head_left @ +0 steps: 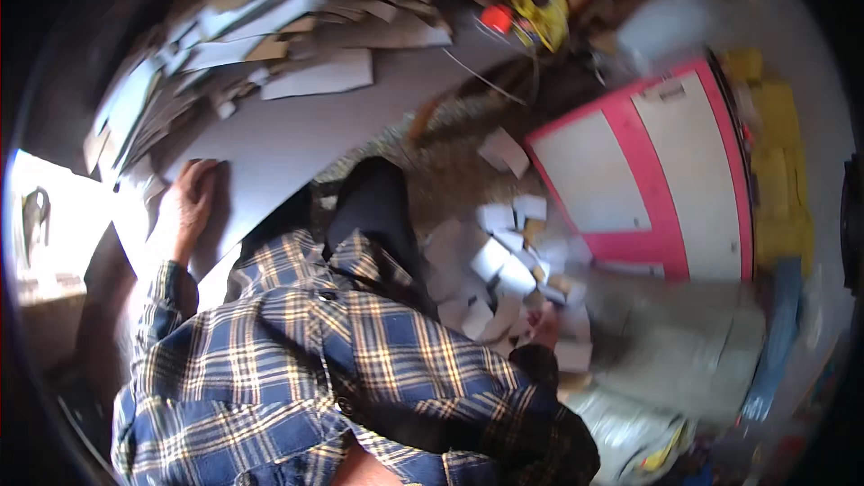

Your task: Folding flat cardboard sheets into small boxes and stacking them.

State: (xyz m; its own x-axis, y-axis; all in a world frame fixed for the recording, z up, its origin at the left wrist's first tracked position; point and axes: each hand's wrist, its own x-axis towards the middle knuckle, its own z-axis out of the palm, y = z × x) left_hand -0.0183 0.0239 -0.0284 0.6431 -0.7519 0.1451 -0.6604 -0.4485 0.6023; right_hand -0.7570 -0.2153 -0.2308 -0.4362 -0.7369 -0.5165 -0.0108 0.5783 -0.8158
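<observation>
My left hand [191, 193] rests on the grey tabletop [261, 148] near its left end, fingers laid on the surface and holding nothing that I can see. Down to my right, my right hand [541, 322] reaches into a heap of white and grey card-like offcuts [504, 265] on the floor. Its fingers are small and blurred among the pieces, so whether they grip one cannot be made out.
Stacked flat sheets and strips [315, 72] cover the table's far side. A yellow bag [544, 18] and a red round object [496, 19] lie at its far right. On my right stand a pink-and-white cabinet [643, 153], a greyish sheet-like bundle [688, 342] and clear plastic wrapping [630, 432].
</observation>
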